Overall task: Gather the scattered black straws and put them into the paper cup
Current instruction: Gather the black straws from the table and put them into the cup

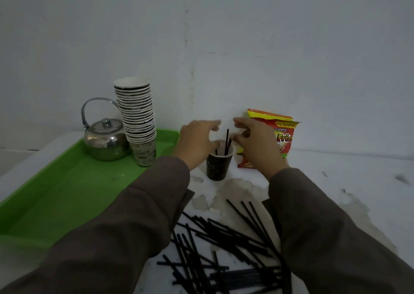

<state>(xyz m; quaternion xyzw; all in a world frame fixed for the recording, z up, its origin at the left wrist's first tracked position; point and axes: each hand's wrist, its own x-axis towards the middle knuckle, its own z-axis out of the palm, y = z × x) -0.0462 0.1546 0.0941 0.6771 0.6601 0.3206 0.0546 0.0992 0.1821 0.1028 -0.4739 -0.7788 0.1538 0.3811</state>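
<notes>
A dark paper cup (pixel 218 167) stands on the white table between my two hands, with a few black straws (pixel 227 140) upright in it. My left hand (pixel 197 142) hovers at the cup's left rim, its thumb touching the rim and its fingers spread above. My right hand (pixel 253 142) is at the cup's right side, its fingertips pinched at the top of a short straw that leans in the cup. Several loose black straws (pixel 226 251) lie scattered on the table near me, between my sleeves.
A green tray (pixel 67 188) on the left carries a metal kettle (pixel 105 140) and a tall stack of paper cups (pixel 139 123). A red and yellow snack packet (pixel 282 134) leans on the wall behind my right hand. The white wall is close behind the cup.
</notes>
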